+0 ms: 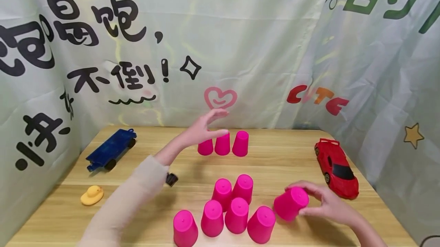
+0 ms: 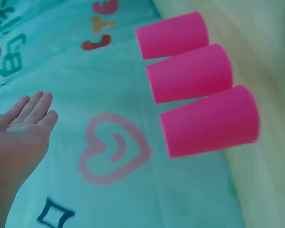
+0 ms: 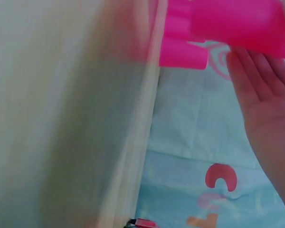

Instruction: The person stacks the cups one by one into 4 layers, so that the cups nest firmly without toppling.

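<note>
The fingers [image 1: 309, 188] of my right hand [image 1: 326, 203] were curled round a pink cup [image 1: 291, 202], the thumb on the near side and the others on the far side. I had the cup tilted, its closed end leaning toward my thumb; whether its rim touched the wood, I couldn't tell.

My left hand [image 1: 197, 131] was wide, fingers extended and thumb well apart from them, gripping nothing. From the head view it overlapped the far row of three pink cups [image 1: 240, 144], but the left wrist view showed it well apart from them. Those three stood mouth down, side by side.

Nearer me, just left of the held cup, six more pink cups [image 1: 236, 216] stood mouth down: four in a loose front row, the leftmost set a little apart, and two close behind the middle ones.

All of this was on a wooden counter [image 1: 285, 163]. Beyond my right hand sat a red toy car [image 1: 338, 168] near the right edge. On my left were a yellow duck [image 1: 92, 195] and, farther back, a blue toy vehicle [image 1: 113, 148]. A pale printed cloth [image 1: 258, 48] hung behind, with a pink heart [image 1: 220, 98] above the far cups.
</note>
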Demonstrator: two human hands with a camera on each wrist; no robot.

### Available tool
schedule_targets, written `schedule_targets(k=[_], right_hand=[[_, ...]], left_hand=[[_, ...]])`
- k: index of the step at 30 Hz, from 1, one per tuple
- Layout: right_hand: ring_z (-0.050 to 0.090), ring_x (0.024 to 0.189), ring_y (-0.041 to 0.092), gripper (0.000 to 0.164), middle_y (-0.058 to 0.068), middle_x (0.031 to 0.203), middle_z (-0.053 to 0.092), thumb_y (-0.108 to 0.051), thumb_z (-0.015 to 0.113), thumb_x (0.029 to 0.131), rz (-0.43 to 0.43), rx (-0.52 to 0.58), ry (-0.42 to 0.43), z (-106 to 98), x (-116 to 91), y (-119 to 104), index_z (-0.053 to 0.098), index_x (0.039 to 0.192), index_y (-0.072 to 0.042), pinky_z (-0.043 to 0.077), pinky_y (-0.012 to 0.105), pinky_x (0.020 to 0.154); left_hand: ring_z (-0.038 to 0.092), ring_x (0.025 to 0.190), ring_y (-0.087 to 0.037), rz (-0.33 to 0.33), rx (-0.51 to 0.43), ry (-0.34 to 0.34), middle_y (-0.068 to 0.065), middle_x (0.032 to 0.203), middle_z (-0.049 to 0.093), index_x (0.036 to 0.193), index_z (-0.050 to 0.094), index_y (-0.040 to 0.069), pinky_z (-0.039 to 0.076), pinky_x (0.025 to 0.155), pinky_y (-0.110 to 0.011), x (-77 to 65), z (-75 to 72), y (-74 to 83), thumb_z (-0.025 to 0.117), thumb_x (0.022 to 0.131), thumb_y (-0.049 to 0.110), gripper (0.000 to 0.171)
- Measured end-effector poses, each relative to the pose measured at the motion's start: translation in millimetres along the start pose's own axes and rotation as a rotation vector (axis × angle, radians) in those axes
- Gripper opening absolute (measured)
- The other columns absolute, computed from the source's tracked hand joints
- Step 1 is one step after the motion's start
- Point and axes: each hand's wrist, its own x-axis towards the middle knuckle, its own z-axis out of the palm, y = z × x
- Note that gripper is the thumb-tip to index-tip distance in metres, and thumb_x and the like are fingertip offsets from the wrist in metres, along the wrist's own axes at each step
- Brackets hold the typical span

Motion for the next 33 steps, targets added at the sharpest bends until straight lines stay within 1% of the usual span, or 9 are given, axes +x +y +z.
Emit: schedule_targets(k=[5, 9, 14, 17, 21, 24, 29, 31, 33], right_hand=[[0.060, 0.106, -0.008, 0.052, -0.020, 0.118, 0.064, 0.009, 0.075, 0.076, -0.054, -0.082, 0.227, -8, 17, 12, 0.057, 0.125, 0.004, 0.053, 0.010, 0.086], [0.060, 0.101, -0.013, 0.049, -0.028, 0.112, 0.062, 0.011, 0.074, 0.077, -0.035, -0.103, 0.356, -13, 34, 24, 0.056, 0.122, 0.010, 0.051, 0.005, 0.083], [0.058, 0.098, -0.016, 0.047, -0.031, 0.107, 0.059, 0.006, 0.074, 0.080, -0.003, -0.120, 0.408, -19, 62, 37, 0.056, 0.123, 0.008, 0.050, 0.004, 0.082], [0.057, 0.099, -0.017, 0.046, -0.023, 0.106, 0.061, 0.001, 0.074, 0.082, 0.016, -0.128, 0.410, -22, 82, 42, 0.056, 0.124, 0.007, 0.050, 0.003, 0.083], [0.053, 0.100, -0.022, 0.047, 0.005, 0.111, 0.068, -0.009, 0.075, 0.085, 0.079, -0.147, 0.400, -26, 107, 49, 0.057, 0.126, 0.004, 0.049, 0.003, 0.085], [0.050, 0.101, -0.024, 0.051, 0.023, 0.119, 0.066, -0.015, 0.076, 0.086, 0.128, -0.154, 0.373, -27, 122, 56, 0.056, 0.129, 0.004, 0.053, 0.012, 0.090], [0.050, 0.100, -0.024, 0.056, 0.025, 0.126, 0.063, -0.018, 0.076, 0.086, 0.159, -0.138, 0.334, -27, 141, 69, 0.054, 0.132, 0.004, 0.051, 0.047, 0.099], [0.051, 0.099, -0.023, 0.056, 0.024, 0.126, 0.063, -0.018, 0.076, 0.086, 0.161, -0.126, 0.320, -27, 146, 73, 0.054, 0.132, 0.004, 0.052, 0.046, 0.099], [0.052, 0.099, -0.022, 0.055, 0.025, 0.126, 0.063, -0.017, 0.076, 0.086, 0.158, -0.115, 0.306, -27, 150, 77, 0.054, 0.132, 0.004, 0.055, 0.033, 0.098]], left_hand=[[0.041, 0.144, -0.023, 0.013, -0.088, -0.012, -0.006, 0.151, 0.047, 0.145, 0.042, 0.014, 0.033, 0.119, -0.049, -67.3, -5.3, 1.7, 0.071, 0.090, 0.020, 0.062], [0.040, 0.144, -0.023, -0.017, -0.071, -0.064, -0.004, 0.152, 0.046, 0.147, 0.040, 0.017, 0.037, 0.117, -0.037, -113.9, -3.0, 1.2, 0.070, 0.090, 0.020, 0.064], [0.044, 0.141, -0.017, -0.050, -0.029, -0.136, -0.001, 0.150, 0.049, 0.147, 0.039, 0.017, 0.039, 0.115, -0.026, -160.9, -0.8, -1.9, 0.073, 0.089, 0.023, 0.068], [0.046, 0.139, -0.011, -0.111, -0.019, -0.189, -0.002, 0.149, 0.050, 0.146, 0.041, 0.019, 0.041, 0.115, -0.035, -183.1, 0.8, -1.5, 0.075, 0.087, 0.025, 0.069], [0.047, 0.136, -0.007, -0.237, -0.026, -0.262, -0.002, 0.147, 0.052, 0.145, 0.042, 0.023, 0.040, 0.110, -0.057, -201.5, 5.2, 1.6, 0.075, 0.086, 0.031, 0.068], [0.049, 0.135, -0.010, -0.298, -0.054, -0.303, -0.004, 0.146, 0.053, 0.144, 0.044, 0.020, 0.039, 0.107, -0.063, -208.2, 8.8, 2.2, 0.075, 0.086, 0.034, 0.067], [0.054, 0.129, -0.008, -0.330, -0.072, -0.340, -0.002, 0.140, 0.058, 0.139, 0.049, 0.019, 0.044, 0.107, -0.057, -214.1, 15.3, 0.6, 0.074, 0.086, 0.035, 0.061], [0.055, 0.126, -0.004, -0.334, -0.064, -0.350, 0.002, 0.136, 0.061, 0.137, 0.051, 0.020, 0.047, 0.106, -0.052, -216.4, 18.0, -0.1, 0.075, 0.086, 0.035, 0.059], [0.055, 0.125, -0.003, -0.338, -0.071, -0.358, 0.006, 0.132, 0.062, 0.136, 0.053, 0.020, 0.049, 0.106, -0.047, -218.2, 20.4, -0.8, 0.075, 0.086, 0.035, 0.056]])
